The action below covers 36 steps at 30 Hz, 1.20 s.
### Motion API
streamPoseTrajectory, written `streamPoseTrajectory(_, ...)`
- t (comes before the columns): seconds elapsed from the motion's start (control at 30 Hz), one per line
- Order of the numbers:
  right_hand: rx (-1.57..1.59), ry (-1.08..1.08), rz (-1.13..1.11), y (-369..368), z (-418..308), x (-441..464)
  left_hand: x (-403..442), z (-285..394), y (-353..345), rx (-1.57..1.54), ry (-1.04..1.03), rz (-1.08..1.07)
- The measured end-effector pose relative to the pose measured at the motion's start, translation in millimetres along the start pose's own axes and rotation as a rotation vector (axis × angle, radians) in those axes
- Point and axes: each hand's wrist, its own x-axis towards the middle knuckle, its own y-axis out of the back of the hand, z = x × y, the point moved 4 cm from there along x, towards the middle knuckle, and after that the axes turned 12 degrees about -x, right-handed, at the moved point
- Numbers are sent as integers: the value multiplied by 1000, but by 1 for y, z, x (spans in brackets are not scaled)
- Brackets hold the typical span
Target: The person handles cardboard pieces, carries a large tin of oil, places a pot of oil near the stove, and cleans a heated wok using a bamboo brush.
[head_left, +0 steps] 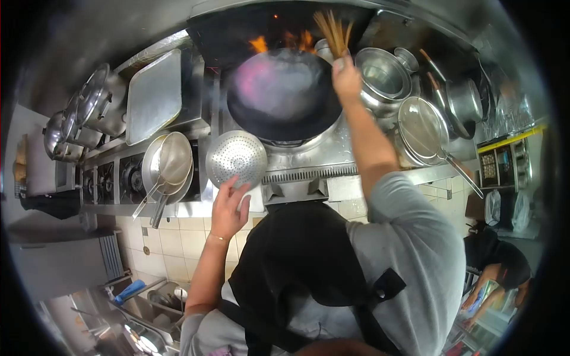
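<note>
Closest to the camera are a black apron (297, 237) and the grey shirt (409, 249) of the person at the range (332, 157). Their right arm reaches out to the far side, where the right hand (346, 74) is clenched around the near end of a bamboo wok brush (334, 32), its strips fanning away beyond the far right of the wok (261, 121). That black wok sits at the middle of the range, with pale smoke (291, 89) hanging over its bowl and orange flames (259, 44) licking up behind its far rim.

On the near left of the wok lies a round perforated strainer (237, 157). The left hand (228, 207), with a thin bracelet (218, 238) at the wrist, reaches over its near edge with fingers spread and grasping nothing visible; whether the fingertips touch the metal, I cannot tell.

Farther left, mesh strainers (176, 157) are stacked over the gas burners, and beyond them are a rectangular metal tray (154, 98) and several lidded pots (95, 98). To the right of the wok stand steel bowls (383, 74), with another mesh strainer (418, 127) nearer, its handle pointing near and right. At the near right, another person in dark clothing (502, 261) has both arms extended over a work area, what they handle being too blurred to name
</note>
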Motion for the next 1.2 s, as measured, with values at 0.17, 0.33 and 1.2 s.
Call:
streamPoseTrajectory(0.17,-34,684,-610,-58,-82,-101,30,-3,-34,-12,-90,-92)
streamPoseTrajectory(0.33,-596,405,-551,-57,13,-7,54,15,-64,-34,-116,-134)
streamPoseTrajectory(1.2,214,-748,-798,56,343,-394,136,-23,-187,223,-190,-211)
